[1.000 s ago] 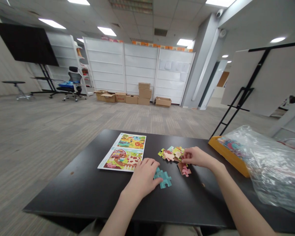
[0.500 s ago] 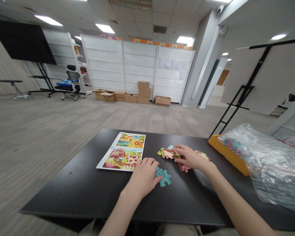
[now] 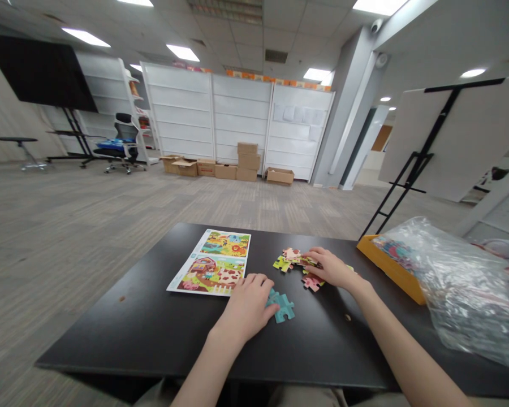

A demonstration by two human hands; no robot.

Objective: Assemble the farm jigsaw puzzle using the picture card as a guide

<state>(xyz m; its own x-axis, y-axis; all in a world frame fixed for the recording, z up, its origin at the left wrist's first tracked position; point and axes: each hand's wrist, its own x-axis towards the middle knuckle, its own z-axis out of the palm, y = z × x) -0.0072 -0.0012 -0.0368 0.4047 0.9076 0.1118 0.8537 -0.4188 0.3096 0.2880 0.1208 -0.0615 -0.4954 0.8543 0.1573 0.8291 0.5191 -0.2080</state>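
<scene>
A printed picture sheet [image 3: 207, 263] with a farm scene and a lion scene lies on the black table [image 3: 123, 328], just left of the left hand's fingers; the left hand [image 3: 246, 308] sits with its fingers [image 3: 258, 285] held together and lightly curved, tips just by the sheet's lower right corner; its thumb looks to be touching the joined teal jigsaw pieces [image 3: 281, 306] right beside it, though I can't tell if it's actually gripping them; next along, a small heap of mixed jigsaw pieces [image 3: 290, 260] lies just ahead of the right hand's fingers; the right hand [image 3: 328, 268] has its fingers [image 3: 313, 263] close together, tips down on that heap, pinch or no pinch I can't tell; a pink-and-brown jigsaw piece [image 3: 311, 282] sits right under them; further right, well apart from the fingers, an orange tray [image 3: 385, 274] sits partly under a clear plastic bag [image 3: 453, 282].
</scene>
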